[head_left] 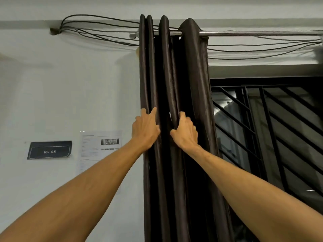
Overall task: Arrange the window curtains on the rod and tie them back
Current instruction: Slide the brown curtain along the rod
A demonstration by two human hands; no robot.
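The curtain (194, 75) hangs bunched in deep vertical folds at the left end of the rod (253, 33), just left of the window grille (272, 130). Its dark, glossy cloth looks soft, light and slippery, so a flat palm would likely slide on it. A whole fold pinched at about chest height should hold better than the sheen of one face.

The left hand (146, 127) lies on the leftmost folds with its fingers spread and fairly straight, so its grip is open and it is pressing only. The right hand (185, 131) has its grip closed around a middle fold, fingers curled into the crease.

To the right the rod is bare and gives room to slide the curtain. To the left the rod's end cap stops it near the wall (70, 84). Loose cables (97, 26) run close behind the rod and could snag the top folds.
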